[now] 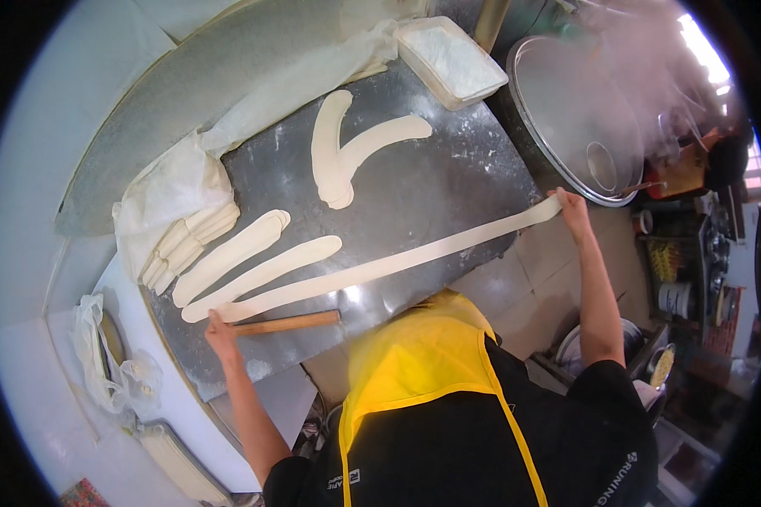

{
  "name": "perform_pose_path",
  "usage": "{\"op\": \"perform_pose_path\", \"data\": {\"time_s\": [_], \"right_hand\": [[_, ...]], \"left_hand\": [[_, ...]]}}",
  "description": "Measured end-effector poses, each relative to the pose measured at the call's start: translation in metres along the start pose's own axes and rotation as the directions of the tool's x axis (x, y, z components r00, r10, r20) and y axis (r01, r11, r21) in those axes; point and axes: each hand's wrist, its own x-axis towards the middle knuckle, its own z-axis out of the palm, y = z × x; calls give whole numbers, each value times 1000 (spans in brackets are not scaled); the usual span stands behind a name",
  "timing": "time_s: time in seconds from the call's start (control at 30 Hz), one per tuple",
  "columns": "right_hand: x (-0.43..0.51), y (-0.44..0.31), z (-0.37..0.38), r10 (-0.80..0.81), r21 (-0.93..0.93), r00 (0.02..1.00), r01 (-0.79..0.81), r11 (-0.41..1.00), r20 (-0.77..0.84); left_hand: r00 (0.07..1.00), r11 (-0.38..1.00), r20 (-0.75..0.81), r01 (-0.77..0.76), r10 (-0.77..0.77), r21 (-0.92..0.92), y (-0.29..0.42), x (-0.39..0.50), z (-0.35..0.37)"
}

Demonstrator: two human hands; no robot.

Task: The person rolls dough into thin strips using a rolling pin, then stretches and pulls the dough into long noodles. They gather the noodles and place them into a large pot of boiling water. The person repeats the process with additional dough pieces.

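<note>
A long, flat strip of dough [387, 269] stretches between my two hands across the front of the dark worktop [412, 190]. My left hand [222, 336] pinches its left end, close to the tip of another dough strip and a wooden rolling pin [292, 323]. At the far end, my right hand [572, 212] grips the strip beyond the table's right edge, near a large steaming pot. Behind it lie a shorter flat dough strip [292, 263] and a stacked pair of strips [228, 256]. Two more curved dough strips [380, 141] overlap at one end farther back.
Several dough pieces [187, 237] sit partly under plastic sheeting [171, 171] at the left. A white tub [453, 60] stands at the back corner. Steam rises from the large round pot [577, 120], with a ladle [602, 168] at its rim. Shelving with containers [675, 298] stands at right.
</note>
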Motion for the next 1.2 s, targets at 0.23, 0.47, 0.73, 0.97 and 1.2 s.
{"op": "perform_pose_path", "data": {"time_s": [0.23, 0.47, 0.73, 0.97, 1.2], "right_hand": [[-95, -147, 191, -295, 90, 828, 288, 953, 476], [-139, -218, 242, -342, 283, 815, 228, 932, 467], [-216, -156, 289, -364, 388, 773, 166, 906, 519], [-193, -126, 284, -503, -425, 829, 558, 713, 245], [-130, -61, 119, -464, -866, 868, 89, 493, -175]], "left_hand": [[780, 957, 604, 273, -162, -96, 97, -196, 214], [572, 979, 804, 7, 165, -205, 110, -238, 289], [631, 945, 756, 109, 174, -309, 194, -229, 236], [849, 579, 476, 512, -230, -634, 118, -3, 70], [976, 742, 144, 219, -166, -633, -22, 115, -54]]}}
